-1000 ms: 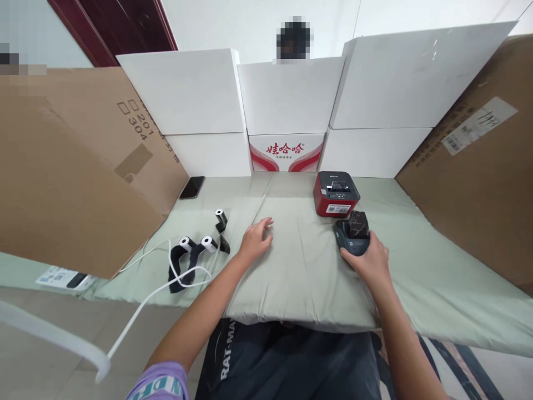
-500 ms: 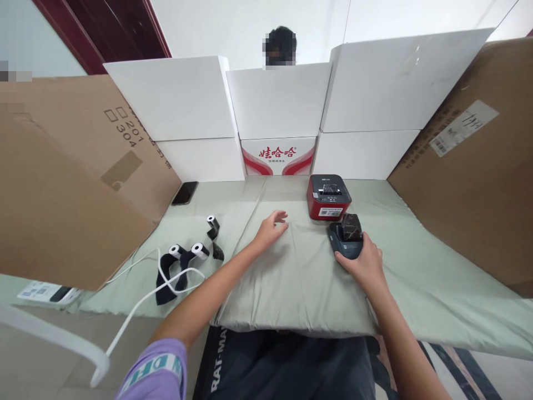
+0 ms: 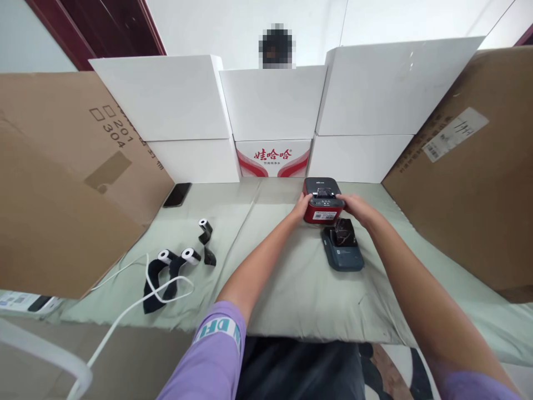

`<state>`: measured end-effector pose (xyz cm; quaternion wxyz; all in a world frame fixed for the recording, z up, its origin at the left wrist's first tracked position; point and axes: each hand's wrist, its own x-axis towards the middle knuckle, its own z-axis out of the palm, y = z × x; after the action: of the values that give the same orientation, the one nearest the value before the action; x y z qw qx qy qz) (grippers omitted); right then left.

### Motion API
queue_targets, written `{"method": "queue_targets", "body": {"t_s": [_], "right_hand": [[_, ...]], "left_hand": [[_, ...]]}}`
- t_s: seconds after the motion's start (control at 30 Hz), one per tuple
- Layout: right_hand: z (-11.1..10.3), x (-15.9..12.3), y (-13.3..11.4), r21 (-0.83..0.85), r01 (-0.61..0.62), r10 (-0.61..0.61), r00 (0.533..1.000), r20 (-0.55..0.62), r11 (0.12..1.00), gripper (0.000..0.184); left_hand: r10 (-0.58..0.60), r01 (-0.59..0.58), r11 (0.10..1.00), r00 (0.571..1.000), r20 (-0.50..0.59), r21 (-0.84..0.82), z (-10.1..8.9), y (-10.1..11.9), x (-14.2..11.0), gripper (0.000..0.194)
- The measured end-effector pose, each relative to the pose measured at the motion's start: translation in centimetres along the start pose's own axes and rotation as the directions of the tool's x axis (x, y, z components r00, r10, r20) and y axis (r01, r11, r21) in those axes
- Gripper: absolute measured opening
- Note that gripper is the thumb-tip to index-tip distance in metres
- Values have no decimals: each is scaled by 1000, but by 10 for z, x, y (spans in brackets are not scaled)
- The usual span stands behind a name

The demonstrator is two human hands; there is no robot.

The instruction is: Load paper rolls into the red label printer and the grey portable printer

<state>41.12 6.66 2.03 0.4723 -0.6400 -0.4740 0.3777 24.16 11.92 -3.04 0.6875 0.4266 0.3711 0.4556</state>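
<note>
A boxy red and black label printer [image 3: 322,214] stands on the green-covered table near the white boxes. My left hand [image 3: 302,205] grips its left side, and my right hand [image 3: 353,206] grips its right side, fingers partly hidden behind it. Dark film-like material shows at the slot on its top. Just in front of it lies a dark blue-grey portable printer [image 3: 345,258], touched by neither hand, with a piece of dark crinkled material [image 3: 345,232] sticking up from its top.
Several small white-and-black rolls [image 3: 191,256] with dark strips lie at the left beside a white cable [image 3: 154,289]. A phone [image 3: 177,195] rests farther back. White boxes [image 3: 272,103] and brown cardboard [image 3: 470,183] wall in the table. Behind them shows a person's head [image 3: 277,49].
My right hand has let go of the dark blue-grey printer and moved up to the red printer's right side. My left hand has moved right and forward onto its left side.
</note>
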Motion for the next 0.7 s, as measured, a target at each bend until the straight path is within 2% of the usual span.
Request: {"method": "queue_targets", "body": {"t_s": [0.1,0.17,0.27,0.33,0.4,0.5,0.57,0.7], "right_hand": [[17,7,-12,-2,-145,145,989,34,989,11],[31,2,-24,-20,-74,75,994,74,997,14],[60,-14,-40,-48,92,-85,988,129,995,22],[83,-33,-43,-46,186,-178,973,146,981,29],[107,-59,-40,-56,239,-229,963,139,969,34],[138,-102,-25,-71,269,-257,956,140,961,38],[152,-128,-14,-66,284,-272,951,148,957,39],[163,-156,-4,-120,273,-252,954,165,955,41]], "left_hand": [[-6,4,1000,998,-69,-24,-4,10,-4,51],[58,-60,998,995,-82,-24,-17,24,-12,48],[203,-203,979,976,-79,7,-46,47,-34,46],[270,-268,962,960,-67,46,-69,59,-57,45],[275,-267,959,957,-91,94,-91,64,-86,46],[233,-221,969,964,-124,109,-116,56,-135,52],[188,-173,981,965,-184,92,-127,45,-163,55],[161,-150,986,963,-214,67,-139,25,-193,56]]}}
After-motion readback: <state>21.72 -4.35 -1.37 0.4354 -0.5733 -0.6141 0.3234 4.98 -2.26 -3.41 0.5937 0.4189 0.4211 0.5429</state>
